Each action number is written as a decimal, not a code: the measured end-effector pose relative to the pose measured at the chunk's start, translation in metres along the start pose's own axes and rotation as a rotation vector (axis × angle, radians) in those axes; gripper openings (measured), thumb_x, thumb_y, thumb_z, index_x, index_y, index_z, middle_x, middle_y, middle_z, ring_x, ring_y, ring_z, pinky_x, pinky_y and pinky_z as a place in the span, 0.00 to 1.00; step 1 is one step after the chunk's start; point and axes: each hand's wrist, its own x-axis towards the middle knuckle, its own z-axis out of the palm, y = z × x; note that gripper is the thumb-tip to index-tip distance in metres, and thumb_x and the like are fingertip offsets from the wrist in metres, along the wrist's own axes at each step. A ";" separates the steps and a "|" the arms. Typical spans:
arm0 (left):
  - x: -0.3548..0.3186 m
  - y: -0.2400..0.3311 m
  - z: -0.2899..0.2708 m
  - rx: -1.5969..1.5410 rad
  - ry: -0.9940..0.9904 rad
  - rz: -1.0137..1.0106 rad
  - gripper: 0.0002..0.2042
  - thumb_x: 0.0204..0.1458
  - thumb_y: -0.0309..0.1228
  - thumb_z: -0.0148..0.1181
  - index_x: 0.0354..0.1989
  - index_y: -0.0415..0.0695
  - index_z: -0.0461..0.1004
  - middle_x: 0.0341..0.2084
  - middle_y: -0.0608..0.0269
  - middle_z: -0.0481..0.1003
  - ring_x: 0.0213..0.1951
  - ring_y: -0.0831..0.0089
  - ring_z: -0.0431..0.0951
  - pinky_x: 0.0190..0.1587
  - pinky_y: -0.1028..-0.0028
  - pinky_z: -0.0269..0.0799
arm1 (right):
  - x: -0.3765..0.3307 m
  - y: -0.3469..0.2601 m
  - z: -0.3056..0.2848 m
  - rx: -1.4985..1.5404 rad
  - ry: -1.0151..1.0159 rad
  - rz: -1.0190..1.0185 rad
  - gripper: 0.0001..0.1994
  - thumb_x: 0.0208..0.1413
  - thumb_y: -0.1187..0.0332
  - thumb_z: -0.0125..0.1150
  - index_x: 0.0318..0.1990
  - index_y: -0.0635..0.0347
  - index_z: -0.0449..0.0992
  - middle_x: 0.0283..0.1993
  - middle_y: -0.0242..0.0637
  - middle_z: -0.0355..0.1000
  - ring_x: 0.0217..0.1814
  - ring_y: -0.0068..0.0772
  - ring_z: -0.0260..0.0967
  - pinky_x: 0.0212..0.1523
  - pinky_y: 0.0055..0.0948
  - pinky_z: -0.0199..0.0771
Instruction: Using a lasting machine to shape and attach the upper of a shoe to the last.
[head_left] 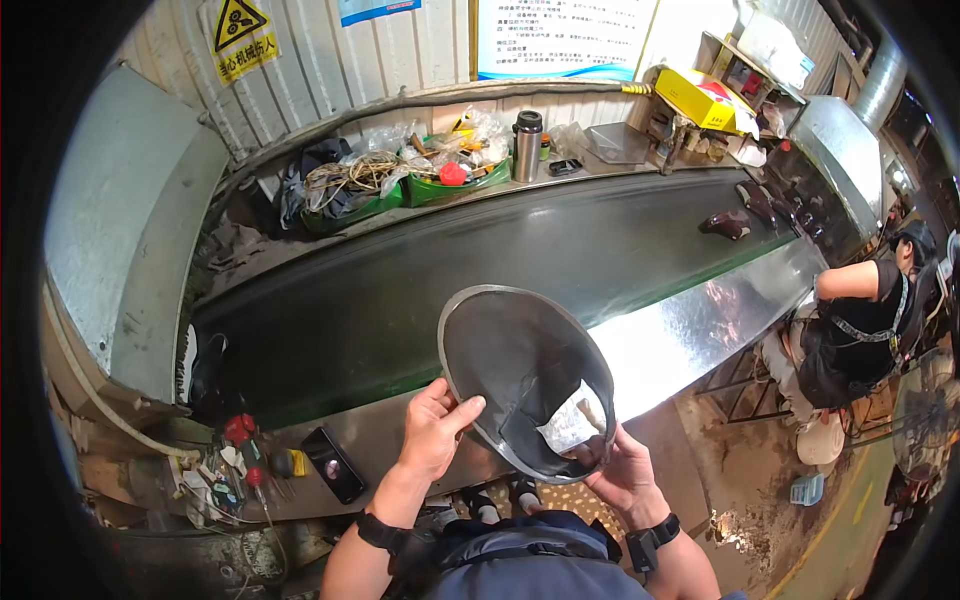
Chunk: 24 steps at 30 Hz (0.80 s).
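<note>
**One round sieve held in two hands above a conveyor belt**

One long black conveyor belt (420, 290) runs across the room, bowed by the lens, with a shiny metal side rail (700, 320) along its near edge. Two dark lumps (725, 225) ride on the belt at its far right end. A second person (860, 320) in black sits at that end.

On the far ledge stand two green trays (420, 190) heaped with cords and bags, and one steel flask (527, 145).

Over the near rail, one round sieve (525, 380) is held up: a thin grey metal rim around dark mesh, with one crumpled pale scrap (575, 422) lying in its lower right part. It looks oval, its long axis running from upper left to lower right, the open face tilted towards the wearer.

The left hand (435, 430) pinches the rim at lower left, thumb on top. The right hand (620, 470) grips the bottom edge from below.

One black phone (333, 465) lies on the near ledge, beside red-handled tools (245, 450).
</note>
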 end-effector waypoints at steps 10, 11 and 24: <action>0.034 -0.032 -0.079 -0.660 -0.181 -0.420 0.27 0.66 0.48 0.51 0.61 0.36 0.67 0.52 0.46 0.77 0.54 0.53 0.78 0.59 0.57 0.74 | -0.018 -0.014 0.035 -1.583 -0.354 -0.675 0.26 0.52 0.69 0.72 0.59 0.65 0.75 0.39 0.43 0.78 0.40 0.40 0.78 0.58 0.41 0.75; 0.036 -0.011 -0.048 -0.500 0.027 -0.526 0.24 0.66 0.46 0.53 0.59 0.37 0.70 0.51 0.48 0.78 0.53 0.55 0.79 0.58 0.57 0.75 | -0.011 -0.011 0.019 -1.835 -0.485 -0.775 0.26 0.51 0.67 0.74 0.58 0.63 0.76 0.30 0.36 0.74 0.33 0.38 0.75 0.66 0.45 0.70; 0.126 -0.109 -0.108 0.921 0.746 0.113 0.18 0.53 0.43 0.68 0.39 0.37 0.83 0.38 0.48 0.82 0.41 0.51 0.81 0.48 0.60 0.74 | 0.062 0.082 -0.060 -1.600 -0.096 -0.770 0.54 0.37 0.59 0.85 0.69 0.68 0.57 0.71 0.59 0.54 0.73 0.59 0.55 0.71 0.42 0.58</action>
